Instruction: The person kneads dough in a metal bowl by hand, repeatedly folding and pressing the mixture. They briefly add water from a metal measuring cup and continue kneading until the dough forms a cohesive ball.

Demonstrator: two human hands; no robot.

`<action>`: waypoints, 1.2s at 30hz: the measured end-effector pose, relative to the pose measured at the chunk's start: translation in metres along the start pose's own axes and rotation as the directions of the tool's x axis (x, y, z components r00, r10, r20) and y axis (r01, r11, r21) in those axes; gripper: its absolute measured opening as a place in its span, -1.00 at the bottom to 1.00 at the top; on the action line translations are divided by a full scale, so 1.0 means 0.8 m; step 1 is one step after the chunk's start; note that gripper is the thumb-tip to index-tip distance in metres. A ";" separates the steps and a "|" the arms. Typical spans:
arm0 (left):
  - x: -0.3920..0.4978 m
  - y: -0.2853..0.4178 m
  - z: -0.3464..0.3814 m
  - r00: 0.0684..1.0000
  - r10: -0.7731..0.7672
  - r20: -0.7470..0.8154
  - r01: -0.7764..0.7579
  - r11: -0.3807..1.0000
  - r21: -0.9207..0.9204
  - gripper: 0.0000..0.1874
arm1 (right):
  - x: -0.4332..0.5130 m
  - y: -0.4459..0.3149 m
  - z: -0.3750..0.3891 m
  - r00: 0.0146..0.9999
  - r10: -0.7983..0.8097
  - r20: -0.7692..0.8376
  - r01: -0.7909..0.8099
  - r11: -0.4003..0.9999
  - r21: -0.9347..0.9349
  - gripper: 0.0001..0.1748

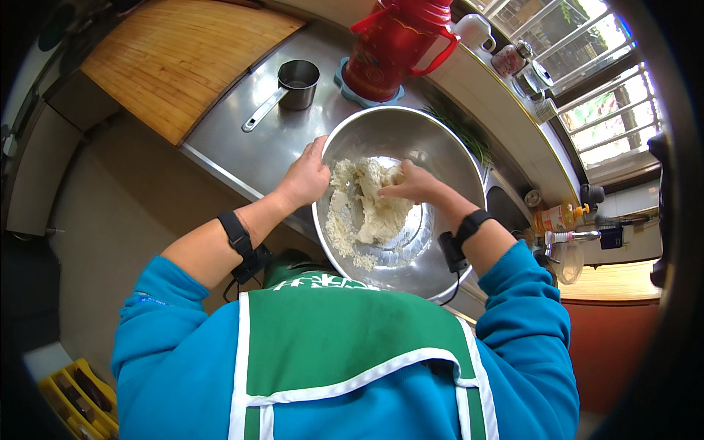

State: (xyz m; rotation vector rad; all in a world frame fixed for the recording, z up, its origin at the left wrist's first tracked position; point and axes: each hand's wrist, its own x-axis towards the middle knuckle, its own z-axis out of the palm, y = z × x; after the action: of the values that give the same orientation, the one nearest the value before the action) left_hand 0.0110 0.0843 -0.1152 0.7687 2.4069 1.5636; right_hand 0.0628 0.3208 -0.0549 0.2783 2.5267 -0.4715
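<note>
A wide stainless steel bowl (440, 132) stands on the steel counter right in front of me. Inside lies a shaggy, pale flour dough (379, 214), with loose crumbs along the bowl's left side. My left hand (306, 177) grips the bowl's left rim, the thumb on the inner side and the fingers outside. My right hand (412, 184) is down in the bowl, its fingers pressed into the upper right part of the dough. Some of those fingertips are hidden by dough.
A long-handled metal saucepan (298, 88) sits behind the bowl to the left, near a wooden board (187, 60). A red thermos flask (388, 55) stands on a blue base (352, 91) behind the bowl. Green stalks (462, 135) lie beside the rim; bottles (555, 218) stand at right.
</note>
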 end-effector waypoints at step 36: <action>-0.008 0.024 -0.008 0.996 -0.085 -0.003 0.085 0.995 -0.042 -0.46 | 0.044 -0.070 0.124 0.940 -0.309 -0.141 0.309 0.951 -0.025 -0.52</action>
State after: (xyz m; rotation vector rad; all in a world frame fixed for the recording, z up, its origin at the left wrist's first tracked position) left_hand 0.0199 0.0819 -0.0959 0.6464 2.3692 1.5795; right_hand 0.0649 0.2343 -0.1370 -0.0943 2.7243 -0.5874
